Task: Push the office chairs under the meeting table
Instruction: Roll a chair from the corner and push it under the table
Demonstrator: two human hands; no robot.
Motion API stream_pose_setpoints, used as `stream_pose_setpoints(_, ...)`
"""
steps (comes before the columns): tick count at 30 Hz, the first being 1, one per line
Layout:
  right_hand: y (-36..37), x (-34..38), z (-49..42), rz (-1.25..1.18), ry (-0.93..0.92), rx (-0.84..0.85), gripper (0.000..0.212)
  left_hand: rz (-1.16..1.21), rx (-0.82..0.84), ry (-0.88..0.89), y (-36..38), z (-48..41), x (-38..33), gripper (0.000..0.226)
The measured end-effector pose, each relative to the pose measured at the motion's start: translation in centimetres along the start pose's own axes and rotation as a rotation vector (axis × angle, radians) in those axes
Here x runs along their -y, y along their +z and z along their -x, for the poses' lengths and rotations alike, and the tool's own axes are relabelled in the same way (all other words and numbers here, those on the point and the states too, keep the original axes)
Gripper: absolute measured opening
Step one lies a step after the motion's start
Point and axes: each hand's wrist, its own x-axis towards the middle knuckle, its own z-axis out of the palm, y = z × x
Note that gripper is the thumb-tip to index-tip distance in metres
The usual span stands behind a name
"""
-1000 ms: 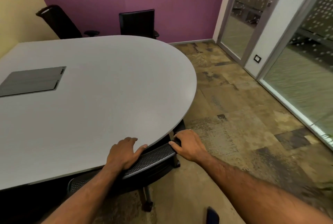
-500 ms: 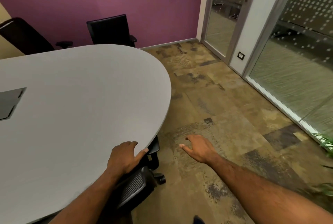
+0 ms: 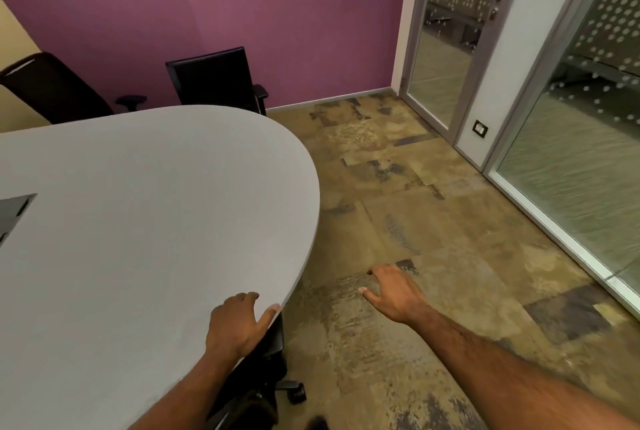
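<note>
Bench [image 3: 138, 239] to my left, open floor [image 3: 433, 221] to my right.
One chair [image 3: 263, 370] sits tucked under the near edge below my left hand [image 3: 239, 325]; two chairs [image 3: 214, 79] stand behind the far edge.

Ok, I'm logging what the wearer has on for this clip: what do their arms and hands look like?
Both forearms are bare with no sleeve in view. The left hand and the right hand are ungloved, and no watch, ring or bracelet shows on either.
</note>
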Motion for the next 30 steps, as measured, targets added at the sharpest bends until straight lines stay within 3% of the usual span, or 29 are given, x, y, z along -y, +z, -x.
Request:
stream_pose_setpoints(6, -1.4, 0.9, -8.3, -0.010, -0.080, 0.000, 0.057, 0.009, -0.027, -0.062, 0.4, -7.7, 1.1, 0.073)
stream_pose_setpoints(13, -4.8, 0.6, -19.7, 0.062, -0.116, 0.016, 0.058, 0.015, -0.055, -0.028, 0.3, -19.3, 1.6, 0.102)
stream_pose_setpoints(17, -6.2, 0.3, -26.2, 0.035, -0.109, 0.010, 0.060, -0.015, -0.008, -0.014, -0.3, -24.9, 2.0, 0.104)
stream_pose_setpoints(30, -10.7, -5.1, -47.6, -0.021, -0.206, -0.025, 0.064, 0.053, -0.147, -0.096, -3.5, -42.8, -1.7, 0.105)
